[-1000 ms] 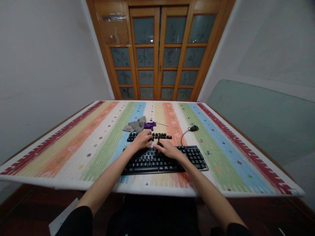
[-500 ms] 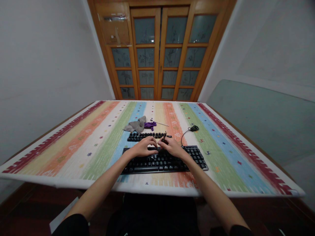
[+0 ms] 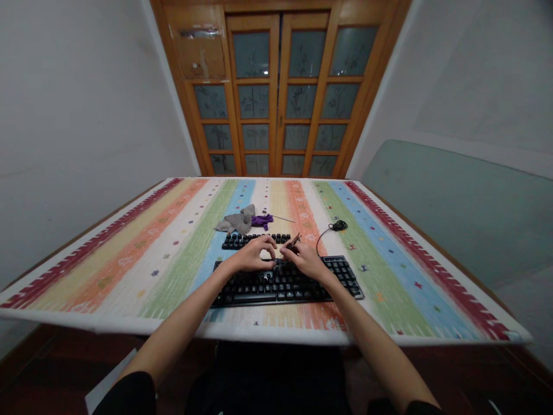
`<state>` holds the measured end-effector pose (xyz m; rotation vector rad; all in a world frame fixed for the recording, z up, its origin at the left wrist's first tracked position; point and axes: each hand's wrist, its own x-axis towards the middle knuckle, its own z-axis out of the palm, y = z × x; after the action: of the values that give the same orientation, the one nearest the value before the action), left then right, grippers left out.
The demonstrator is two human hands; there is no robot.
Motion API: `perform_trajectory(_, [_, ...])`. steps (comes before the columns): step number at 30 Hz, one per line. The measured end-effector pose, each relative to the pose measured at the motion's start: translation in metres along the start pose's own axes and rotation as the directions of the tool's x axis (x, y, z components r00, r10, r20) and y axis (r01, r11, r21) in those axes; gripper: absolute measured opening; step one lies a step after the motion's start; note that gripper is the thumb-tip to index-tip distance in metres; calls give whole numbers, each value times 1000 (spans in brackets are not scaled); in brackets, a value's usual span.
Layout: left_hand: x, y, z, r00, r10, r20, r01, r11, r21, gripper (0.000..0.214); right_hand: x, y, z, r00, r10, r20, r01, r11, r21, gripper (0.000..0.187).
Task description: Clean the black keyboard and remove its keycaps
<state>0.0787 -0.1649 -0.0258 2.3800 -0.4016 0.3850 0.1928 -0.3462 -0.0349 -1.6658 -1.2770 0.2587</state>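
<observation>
A black keyboard [image 3: 298,285] lies on the striped tablecloth [image 3: 129,259] near the table's front edge. My left hand [image 3: 254,256] hovers over the keyboard's top rows, its fingertips curled and pinched together on something I cannot make out. My right hand [image 3: 305,258] sits beside it, closed on a small dark tool [image 3: 295,240] that points up and away. Just beyond the keyboard several loose black keycaps [image 3: 254,238] stand in rows.
A grey cloth [image 3: 235,221] and a purple item [image 3: 262,219] lie behind the keycaps, with a thin stick [image 3: 283,218] beside them. The keyboard's cable [image 3: 323,235] runs to a coiled end [image 3: 338,225]. Wooden glazed doors [image 3: 276,92] stand behind the table.
My left hand has drawn back from the loose keycaps to the keyboard's top rows. My right hand has lifted and shifted slightly away, its tool now pointing up.
</observation>
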Motion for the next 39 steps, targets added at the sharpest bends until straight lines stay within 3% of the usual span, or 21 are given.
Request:
perform_trajectory(6, [3,-10,-2,986,-106,-126,92,989,-117,13,-15,11,-1,985,117,-127,-92,979,184,39])
perform_trajectory(10, [6,-19,-2,974,-82,-212,87,996,13,12,-25,10,-3,994,69,-87,-63,995,73,38])
perform_trajectory(14, [11,-27,1,986,-27,-163,69,963,262,6,-30,6,-4,999,-5,-37,1,995,-96,31])
perform_trajectory(20, [18,-39,7,997,-21,-74,55,867,495,5,-31,5,-1,999,-36,6,36,991,-127,24])
perform_trajectory(27, [22,-49,12,998,-50,-33,60,812,581,8,-33,8,6,1000,-14,-24,10,989,-147,25])
perform_trajectory(32, [22,-50,13,998,-65,-22,64,771,634,10,-32,2,13,998,-45,52,53,982,-179,29])
perform_trajectory(39, [22,-48,14,998,-67,-18,63,760,647,12,-20,-5,15,983,-49,175,110,928,-355,30])
